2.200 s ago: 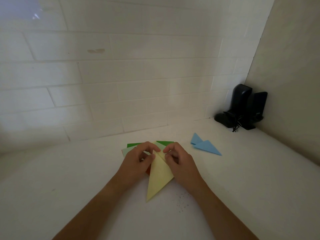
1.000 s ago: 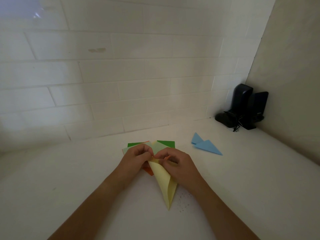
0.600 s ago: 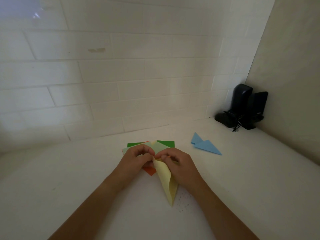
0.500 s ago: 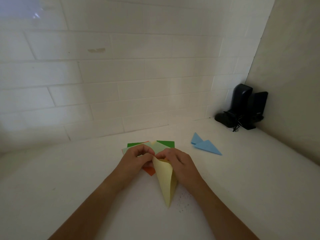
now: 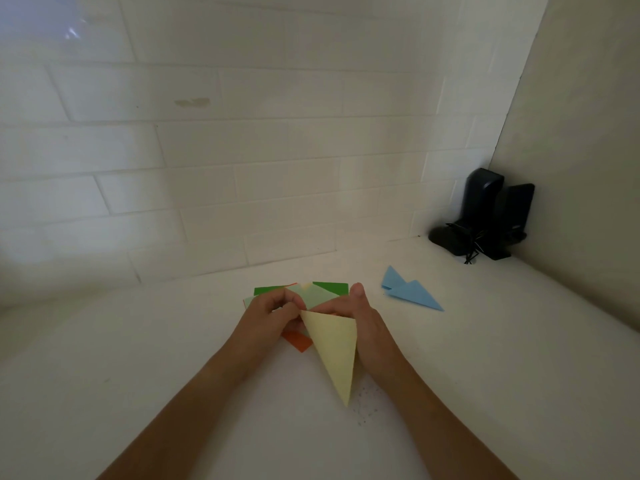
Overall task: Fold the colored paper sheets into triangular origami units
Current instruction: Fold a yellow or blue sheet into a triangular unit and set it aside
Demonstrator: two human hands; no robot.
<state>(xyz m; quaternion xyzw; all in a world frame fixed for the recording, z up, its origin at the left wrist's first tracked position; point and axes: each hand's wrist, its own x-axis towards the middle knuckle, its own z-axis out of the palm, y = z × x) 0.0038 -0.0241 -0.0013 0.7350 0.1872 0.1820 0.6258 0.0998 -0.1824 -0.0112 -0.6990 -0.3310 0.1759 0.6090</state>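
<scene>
White counter (image 5: 138, 358): at frame centre your left hand (image 5: 266, 318) and right hand (image 5: 363, 327) both pinch the yellow paper (image 5: 334, 355) between them.

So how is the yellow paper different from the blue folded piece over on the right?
The yellow paper is gripped at its top by the left hand and right hand; the blue piece lies untouched on the counter. The yellow paper points toward the person, while the blue piece points away to the right. The yellow paper looks larger. Both are folded into pointed triangles.
</scene>
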